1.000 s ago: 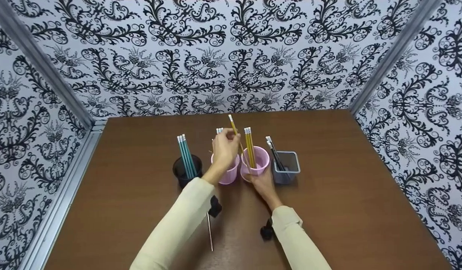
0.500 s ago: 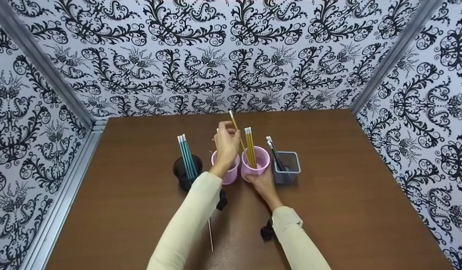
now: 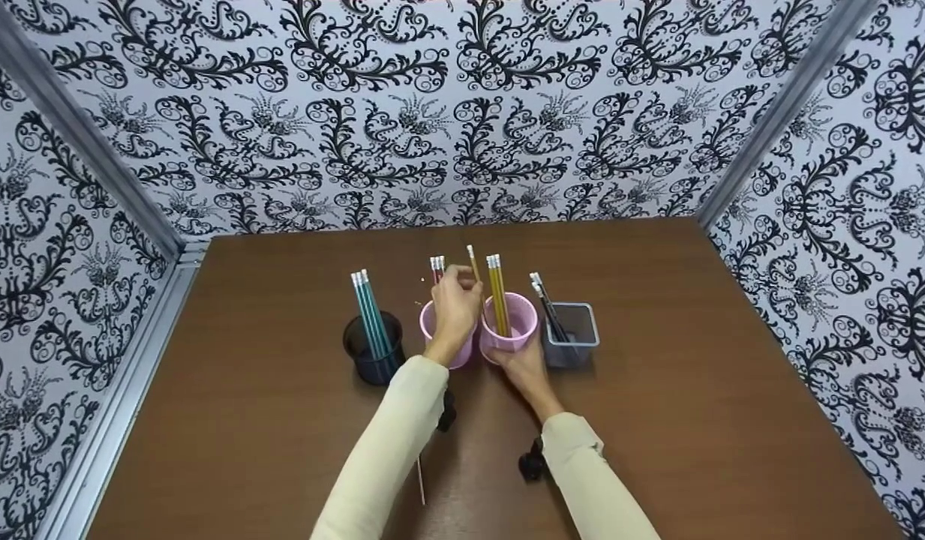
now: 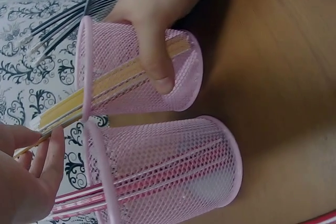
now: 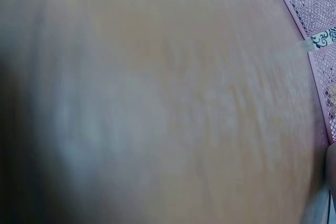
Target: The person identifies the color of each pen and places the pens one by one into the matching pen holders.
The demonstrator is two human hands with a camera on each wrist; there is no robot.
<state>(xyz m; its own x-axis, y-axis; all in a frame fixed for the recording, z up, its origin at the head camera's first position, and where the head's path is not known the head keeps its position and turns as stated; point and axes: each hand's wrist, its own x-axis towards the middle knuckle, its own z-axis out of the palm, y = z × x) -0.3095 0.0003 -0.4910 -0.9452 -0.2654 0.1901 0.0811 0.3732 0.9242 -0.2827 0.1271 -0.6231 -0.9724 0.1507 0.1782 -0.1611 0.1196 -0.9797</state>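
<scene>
In the head view my left hand (image 3: 456, 306) pinches a yellow pencil (image 3: 473, 259), eraser end up, its lower part going into the right pink mesh cup (image 3: 524, 324). Several yellow pencils (image 3: 499, 296) stand in that cup. The left wrist view shows the held pencil right beside them at the rim. My right hand (image 3: 527, 367) grips the cup low on its side, with the thumb (image 4: 156, 72) along the mesh in the left wrist view. The left pink mesh cup (image 4: 173, 166) stands close by, holding red pencils (image 4: 79, 203).
At the left stands a black mesh cup (image 3: 372, 369) with teal pencils (image 3: 369, 311). A grey square mesh holder (image 3: 580, 352) with black pencils (image 3: 552, 311) is at the right. A thin pencil-like stick (image 3: 421, 486) lies on the brown table (image 3: 695, 420) near my left sleeve.
My left hand first rises slightly with the yellow pencil, then comes down, so the pencil now sits lower and more upright in the cup. The right hand keeps its hold.
</scene>
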